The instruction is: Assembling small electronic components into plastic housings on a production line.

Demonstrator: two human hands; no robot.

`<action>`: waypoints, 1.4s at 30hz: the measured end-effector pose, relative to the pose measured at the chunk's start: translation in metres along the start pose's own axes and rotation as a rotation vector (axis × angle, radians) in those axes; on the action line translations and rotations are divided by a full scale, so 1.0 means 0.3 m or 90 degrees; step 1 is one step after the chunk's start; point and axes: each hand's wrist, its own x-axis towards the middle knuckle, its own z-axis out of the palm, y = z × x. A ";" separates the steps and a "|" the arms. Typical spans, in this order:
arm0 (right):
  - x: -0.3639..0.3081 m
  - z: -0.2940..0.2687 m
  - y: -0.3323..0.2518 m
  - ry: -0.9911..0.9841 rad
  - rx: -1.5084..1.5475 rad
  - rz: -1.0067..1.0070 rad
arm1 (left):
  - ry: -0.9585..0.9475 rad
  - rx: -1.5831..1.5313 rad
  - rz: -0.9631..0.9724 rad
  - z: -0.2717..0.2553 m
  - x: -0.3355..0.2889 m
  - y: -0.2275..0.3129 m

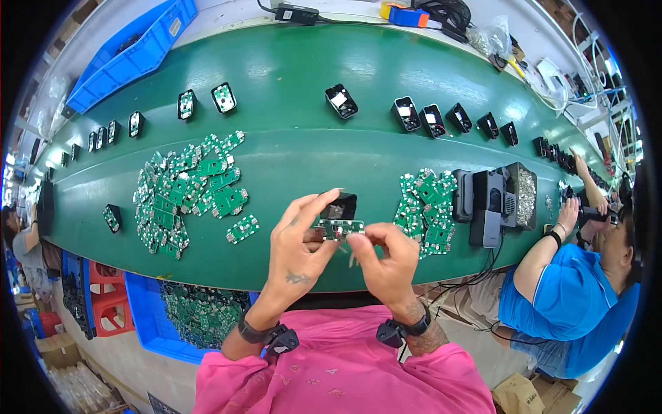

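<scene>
My left hand [298, 245] is closed around a small black plastic case [343, 205], held just above the green bench near its front edge. A green circuit board [336, 228] lies across the near side of the case. My right hand [387, 262] pinches the right end of that board between thumb and fingers. How far the board sits in the case cannot be made out. A loose circuit board [243, 229] lies on the bench left of my hands. Beyond it spreads a pile of green circuit boards [165, 200].
A second board pile [427, 210] lies right of my hands, beside dark boxy devices [487, 207]. Black cases stand in a row at the back, one case [341, 101] straight ahead. A blue bin [148, 310] of boards sits below the left edge. A co-worker [569, 290] sits at right.
</scene>
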 end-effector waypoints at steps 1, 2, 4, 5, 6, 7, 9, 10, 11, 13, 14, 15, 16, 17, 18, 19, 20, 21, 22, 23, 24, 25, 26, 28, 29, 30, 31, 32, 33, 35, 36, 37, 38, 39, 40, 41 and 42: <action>0.005 0.010 -0.001 -0.004 0.004 -0.001 | 0.002 -0.002 0.051 0.009 0.004 -0.006; 0.013 0.020 0.000 -0.020 0.034 -0.034 | 0.004 -0.004 0.101 0.014 0.004 -0.009; 0.012 0.029 0.016 -0.039 0.068 -0.036 | 0.021 0.026 0.106 0.018 0.003 -0.018; 0.007 0.019 0.023 -0.039 0.069 -0.035 | 0.037 0.056 0.111 0.017 0.001 -0.020; 0.004 0.000 0.030 -0.040 0.091 0.039 | 0.043 0.054 0.102 0.012 -0.001 -0.017; 0.003 -0.016 0.036 -0.041 0.113 0.114 | 0.044 0.055 0.103 0.009 -0.001 -0.018; 0.039 -0.035 0.043 -0.034 0.132 0.117 | 0.000 0.079 0.111 0.005 -0.001 -0.024; 0.058 -0.049 0.030 -0.051 0.153 0.178 | -0.001 0.093 0.123 0.011 -0.003 -0.028; 0.074 -0.057 0.014 -0.068 0.173 0.239 | -0.001 0.093 0.124 0.019 -0.003 -0.025; 0.091 -0.054 -0.004 -0.066 0.180 0.220 | 0.028 0.092 0.165 0.039 0.005 -0.025; 0.094 -0.058 -0.012 -0.088 0.152 0.220 | 0.028 0.092 0.167 0.045 0.011 -0.036; 0.095 -0.058 -0.016 -0.112 0.127 0.220 | 0.056 0.079 0.195 0.046 0.015 -0.055; 0.090 -0.058 -0.016 -0.114 0.129 0.218 | 0.083 0.067 0.223 0.047 0.018 -0.069; 0.082 -0.058 -0.014 -0.128 0.132 0.211 | 0.086 0.069 0.224 0.046 0.022 -0.074; 0.071 -0.060 -0.012 -0.139 0.133 0.205 | 0.099 0.071 0.242 0.048 0.028 -0.079; 0.057 -0.053 -0.012 -0.138 0.134 0.205 | 0.112 0.073 0.260 0.050 0.032 -0.082; 0.042 -0.042 -0.014 -0.138 0.155 0.215 | 0.112 0.074 0.260 0.057 0.033 -0.086; 0.031 -0.032 -0.017 -0.140 0.179 0.224 | 0.115 0.100 0.271 0.061 0.029 -0.089; 0.029 -0.040 -0.026 -0.157 0.149 0.234 | 0.119 0.125 0.282 0.060 0.025 -0.090; 0.034 -0.050 -0.018 -0.159 0.152 0.235 | 0.120 0.128 0.281 0.053 0.026 -0.088; 0.047 -0.066 -0.006 -0.202 0.083 0.156 | 0.106 0.179 0.299 0.043 0.032 -0.086; 0.065 -0.076 -0.002 -0.244 0.013 0.075 | 0.092 0.231 0.317 0.034 0.037 -0.083; 0.081 -0.094 -0.018 -0.253 -0.021 0.068 | 0.090 0.232 0.316 0.025 0.042 -0.079; 0.103 -0.101 -0.026 -0.251 -0.040 0.096 | 0.006 0.271 0.351 0.012 0.048 -0.070; 0.106 -0.101 -0.028 -0.249 -0.060 0.125 | 0.006 0.273 0.350 0.011 0.045 -0.069; 0.102 -0.093 -0.024 -0.230 -0.047 0.156 | 0.017 0.262 0.342 0.017 0.045 -0.071; 0.097 -0.085 -0.028 -0.228 -0.047 0.156 | 0.029 0.252 0.333 0.022 0.044 -0.073; 0.091 -0.075 -0.032 -0.203 0.000 0.228 | 0.028 0.252 0.333 0.027 0.040 -0.075; 0.083 -0.063 -0.037 -0.175 0.048 0.302 | 0.032 0.197 0.276 0.030 0.031 -0.079; 0.071 -0.034 -0.032 -0.141 0.093 0.313 | 0.032 0.142 0.217 0.038 0.019 -0.087; 0.068 -0.024 -0.031 -0.110 0.139 0.320 | 0.057 0.098 0.200 0.040 0.015 -0.088; 0.066 -0.020 -0.032 -0.108 0.142 0.321 | 0.080 0.054 0.182 0.041 0.012 -0.089; 0.065 -0.018 -0.035 -0.115 0.148 0.339 | 0.079 0.056 0.182 0.037 0.009 -0.085; 0.067 -0.019 -0.036 -0.123 0.153 0.357 | 0.080 0.097 0.186 0.034 0.008 -0.074; 0.070 -0.024 -0.035 -0.121 0.154 0.356 | 0.082 0.138 0.191 0.030 0.007 -0.063; 0.076 -0.033 -0.033 -0.142 0.175 0.367 | 0.080 0.138 0.192 0.024 0.004 -0.047; 0.080 -0.039 -0.030 -0.164 0.195 0.379 | 0.054 0.148 0.138 0.017 -0.001 -0.031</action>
